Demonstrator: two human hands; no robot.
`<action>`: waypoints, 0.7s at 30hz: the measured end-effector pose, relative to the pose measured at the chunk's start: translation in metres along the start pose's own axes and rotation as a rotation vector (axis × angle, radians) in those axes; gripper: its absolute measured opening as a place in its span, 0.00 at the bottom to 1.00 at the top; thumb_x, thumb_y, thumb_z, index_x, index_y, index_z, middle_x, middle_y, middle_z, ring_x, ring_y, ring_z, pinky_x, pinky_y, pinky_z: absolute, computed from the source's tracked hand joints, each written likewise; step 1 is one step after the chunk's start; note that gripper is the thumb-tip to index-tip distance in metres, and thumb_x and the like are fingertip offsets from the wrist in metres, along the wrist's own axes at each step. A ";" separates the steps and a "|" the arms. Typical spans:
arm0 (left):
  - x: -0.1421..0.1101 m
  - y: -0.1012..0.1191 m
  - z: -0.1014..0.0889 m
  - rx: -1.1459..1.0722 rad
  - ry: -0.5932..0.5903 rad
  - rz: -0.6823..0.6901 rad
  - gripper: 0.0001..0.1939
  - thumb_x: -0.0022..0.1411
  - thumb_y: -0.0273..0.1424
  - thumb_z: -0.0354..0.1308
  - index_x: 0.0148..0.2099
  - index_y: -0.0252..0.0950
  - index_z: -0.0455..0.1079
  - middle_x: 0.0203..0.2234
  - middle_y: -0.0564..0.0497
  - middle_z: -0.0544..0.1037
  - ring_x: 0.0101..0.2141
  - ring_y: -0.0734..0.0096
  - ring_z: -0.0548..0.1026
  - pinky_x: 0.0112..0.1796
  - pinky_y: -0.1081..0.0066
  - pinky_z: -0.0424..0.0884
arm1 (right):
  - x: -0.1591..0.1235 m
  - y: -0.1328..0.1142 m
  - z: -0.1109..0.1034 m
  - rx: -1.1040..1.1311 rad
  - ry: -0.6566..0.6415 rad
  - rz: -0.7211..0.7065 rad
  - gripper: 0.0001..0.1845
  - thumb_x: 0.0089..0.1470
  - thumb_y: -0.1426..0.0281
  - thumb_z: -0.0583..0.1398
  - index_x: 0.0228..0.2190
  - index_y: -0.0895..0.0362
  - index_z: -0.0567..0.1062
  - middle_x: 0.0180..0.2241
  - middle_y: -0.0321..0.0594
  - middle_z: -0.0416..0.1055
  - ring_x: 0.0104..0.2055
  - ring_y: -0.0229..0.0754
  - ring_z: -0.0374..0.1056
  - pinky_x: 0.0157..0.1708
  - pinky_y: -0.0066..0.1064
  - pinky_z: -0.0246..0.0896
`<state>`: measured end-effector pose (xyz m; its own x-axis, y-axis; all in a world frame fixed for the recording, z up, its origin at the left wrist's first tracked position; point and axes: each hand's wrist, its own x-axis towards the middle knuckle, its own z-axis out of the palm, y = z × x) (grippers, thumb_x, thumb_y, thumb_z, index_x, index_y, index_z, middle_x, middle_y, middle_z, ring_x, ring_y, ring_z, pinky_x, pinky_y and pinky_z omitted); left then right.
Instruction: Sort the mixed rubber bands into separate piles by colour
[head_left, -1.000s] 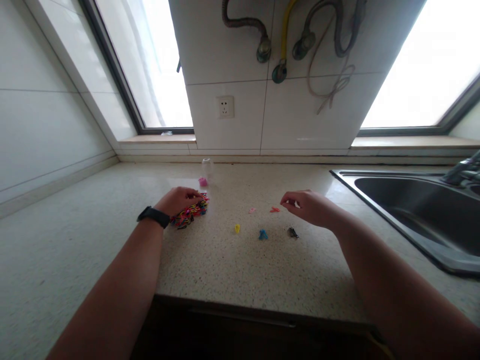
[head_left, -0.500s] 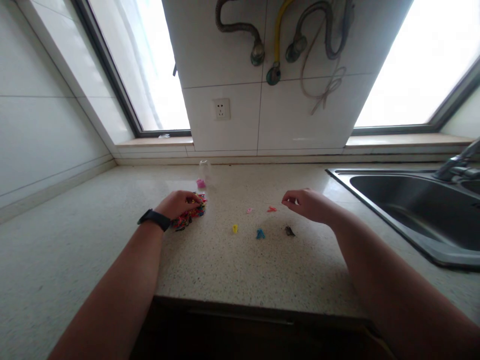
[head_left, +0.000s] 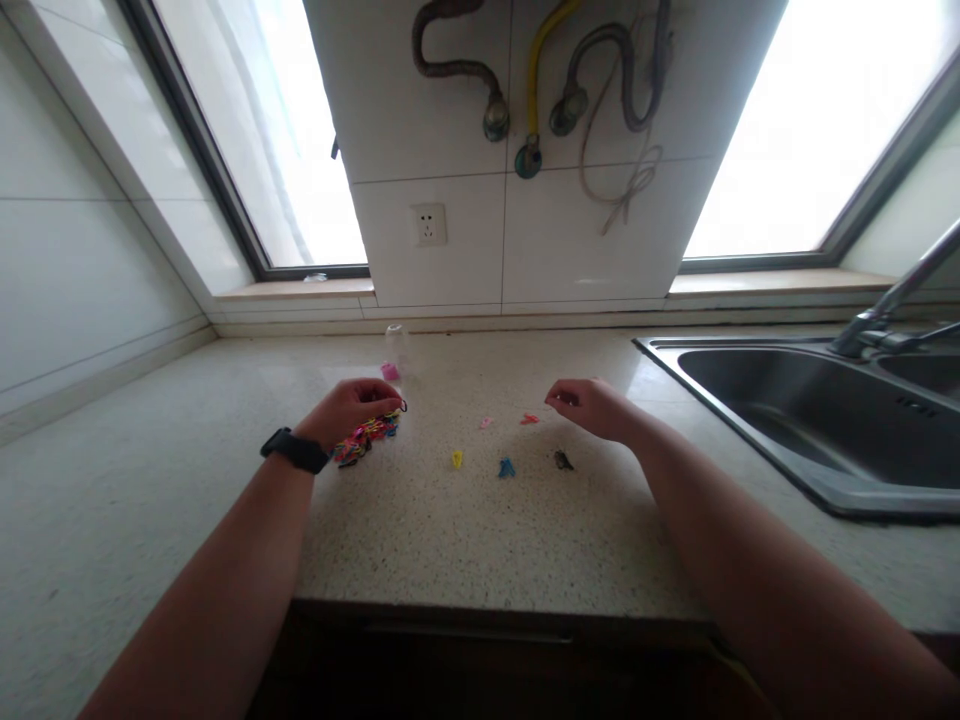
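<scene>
My left hand, with a black watch on the wrist, rests on a heap of small bright-coloured pieces on the speckled counter. Its fingers are pinched round a thin dark loop at the heap's far edge. My right hand hovers curled just right of a small red piece, fingertips drawn together; what they hold is hidden. Single pieces lie between the hands: pink, yellow, blue and dark.
A small clear bottle with a pink cap beside it stands behind the heap. A steel sink with a tap fills the right. Tiled wall with a socket and hoses rises behind; the counter's front edge is near me.
The view has shifted slightly, so everything sits a bit further left. My left hand's fingers have lifted a little at the heap's far edge. The right hand has barely moved.
</scene>
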<state>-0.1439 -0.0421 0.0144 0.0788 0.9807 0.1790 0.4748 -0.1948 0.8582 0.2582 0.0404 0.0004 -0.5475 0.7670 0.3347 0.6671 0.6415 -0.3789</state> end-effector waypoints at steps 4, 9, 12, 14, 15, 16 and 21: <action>-0.003 0.008 0.012 -0.115 -0.016 0.021 0.16 0.52 0.41 0.67 0.35 0.33 0.74 0.27 0.50 0.76 0.26 0.74 0.71 0.28 0.73 0.67 | 0.002 0.014 0.005 0.101 0.154 0.057 0.17 0.57 0.59 0.55 0.33 0.58 0.78 0.23 0.37 0.70 0.24 0.36 0.60 0.27 0.29 0.53; -0.007 0.025 0.040 -0.305 -0.036 0.045 0.14 0.50 0.38 0.70 0.32 0.34 0.72 0.19 0.57 0.67 0.19 0.81 0.61 0.20 0.77 0.56 | 0.006 0.031 0.010 0.248 0.358 0.172 0.19 0.56 0.56 0.55 0.33 0.59 0.76 0.19 0.34 0.64 0.21 0.35 0.56 0.23 0.29 0.51; -0.009 0.041 0.062 -0.438 -0.084 0.100 0.14 0.47 0.37 0.71 0.31 0.34 0.72 0.20 0.57 0.67 0.20 0.81 0.61 0.21 0.77 0.57 | 0.007 0.035 0.014 0.284 0.389 0.207 0.19 0.55 0.55 0.55 0.32 0.59 0.76 0.19 0.33 0.63 0.21 0.35 0.55 0.22 0.28 0.50; -0.010 0.054 0.076 -0.435 -0.141 0.126 0.14 0.47 0.36 0.71 0.31 0.34 0.73 0.21 0.55 0.70 0.22 0.80 0.63 0.23 0.77 0.60 | 0.008 0.035 0.017 0.287 0.377 0.217 0.19 0.54 0.55 0.56 0.31 0.59 0.76 0.18 0.33 0.63 0.21 0.35 0.56 0.22 0.28 0.51; -0.011 0.062 0.083 -0.422 -0.176 0.141 0.13 0.47 0.36 0.71 0.31 0.34 0.74 0.22 0.55 0.71 0.23 0.80 0.64 0.24 0.77 0.61 | 0.009 0.034 0.018 0.288 0.365 0.217 0.19 0.54 0.56 0.56 0.31 0.58 0.76 0.18 0.33 0.63 0.21 0.35 0.56 0.23 0.28 0.51; -0.011 0.070 0.089 -0.412 -0.213 0.156 0.12 0.48 0.35 0.71 0.31 0.34 0.74 0.22 0.55 0.71 0.23 0.79 0.65 0.25 0.77 0.62 | 0.010 0.034 0.019 0.291 0.354 0.217 0.19 0.54 0.56 0.56 0.31 0.58 0.76 0.18 0.33 0.63 0.21 0.36 0.56 0.23 0.28 0.51; -0.005 0.113 0.111 -0.419 -0.349 0.233 0.10 0.51 0.34 0.70 0.33 0.34 0.76 0.23 0.53 0.74 0.25 0.79 0.68 0.28 0.77 0.64 | 0.011 0.032 0.023 0.286 0.333 0.215 0.18 0.54 0.56 0.56 0.31 0.58 0.76 0.18 0.32 0.63 0.21 0.36 0.57 0.23 0.28 0.51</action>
<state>0.0068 -0.0666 0.0566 0.4569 0.8452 0.2774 0.0292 -0.3260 0.9449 0.2622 0.0701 -0.0276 -0.1903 0.8656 0.4631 0.5563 0.4838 -0.6757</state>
